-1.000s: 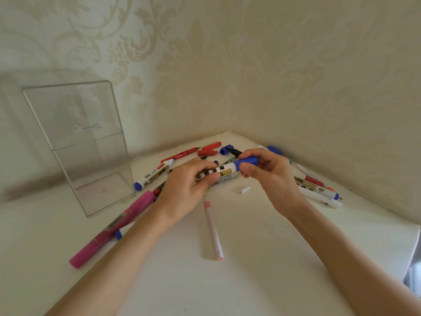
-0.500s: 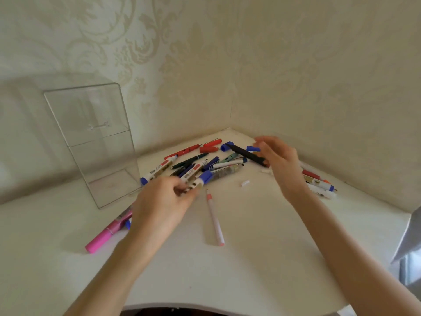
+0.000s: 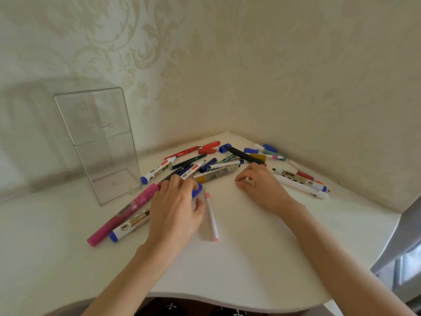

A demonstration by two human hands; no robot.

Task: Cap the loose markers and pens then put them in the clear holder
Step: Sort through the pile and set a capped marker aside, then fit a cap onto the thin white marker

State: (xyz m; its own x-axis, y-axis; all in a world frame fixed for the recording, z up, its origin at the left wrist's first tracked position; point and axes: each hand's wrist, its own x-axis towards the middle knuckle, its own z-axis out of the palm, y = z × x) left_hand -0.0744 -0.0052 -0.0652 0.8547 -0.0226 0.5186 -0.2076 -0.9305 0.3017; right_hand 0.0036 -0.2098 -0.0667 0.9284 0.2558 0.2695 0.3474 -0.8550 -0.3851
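The clear holder [image 3: 98, 144] stands upright at the back left with nothing inside. My left hand [image 3: 177, 208] lies over a white marker with a blue cap [image 3: 129, 225], fingers closed around it as it rests on the table beside a pink marker [image 3: 123, 215]. My right hand [image 3: 262, 185] is palm down with bent fingertips touching the table just right of the pile of loose markers and pens [image 3: 205, 165]. What sits under those fingertips is hidden. A thin white pen with an orange tip [image 3: 211, 217] lies between my hands.
More markers and loose caps [image 3: 298, 179] lie along the right wall. Blue caps [image 3: 270, 148] and red pens [image 3: 193, 150] sit in the corner. The white table's curved front edge [image 3: 227, 297] is close to me, and a grey object [image 3: 405, 258] stands at the right.
My left hand has carried the capped blue marker down and left, onto the table beside the pink marker. My right hand has dropped from the black pen to the tabletop where a small white cap lay.
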